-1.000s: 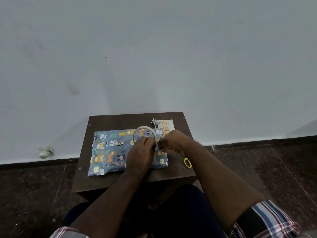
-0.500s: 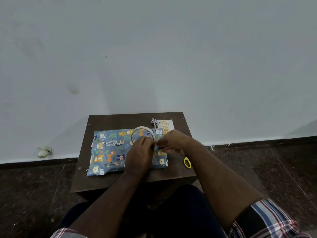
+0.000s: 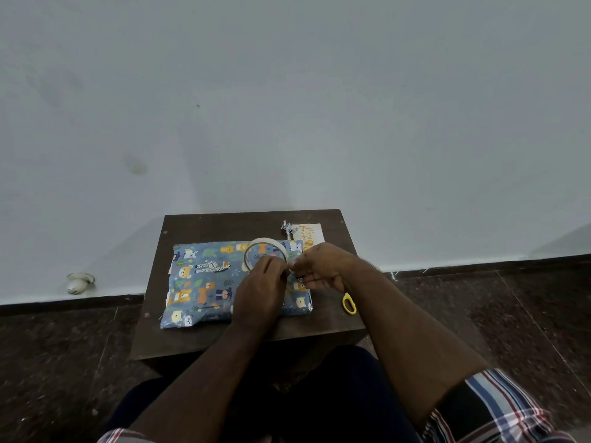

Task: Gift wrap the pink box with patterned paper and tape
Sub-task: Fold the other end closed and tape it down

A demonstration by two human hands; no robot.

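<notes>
A: Head view, only view. Dark brown bench against a pale wall. Where is the box?

B: The box lies flat on the bench, long side across, covered in blue paper with animal prints. No pink shows anywhere. Its left end sits toward 9 o'clock of the bench centre; the hands cover part of its right half.

A: Left hand?

B: The left hand is above the box, fingers curled, gripping the roll of tape at its near rim. The roll stands on edge, its ring open toward the camera, rising at 12 o'clock from the knuckles.

A: Right hand?

B: The right hand is at 3 o'clock of the left, fingertips almost touching it. Its fingers are curled and appear to pinch the tape's loose end; the strip itself is too small to make out clearly.

A: Other items?

B: Yellow-handled scissors on the bench at 4 o'clock of the box, just beside the right forearm; the blades are hidden. A small card with yellow lettering at 1 o'clock, touching the box's far edge, with a crumpled scrap beside it. A white round object on the floor by the wall, at 9 o'clock, well apart. Plaid sleeves at the bottom edge.
</notes>
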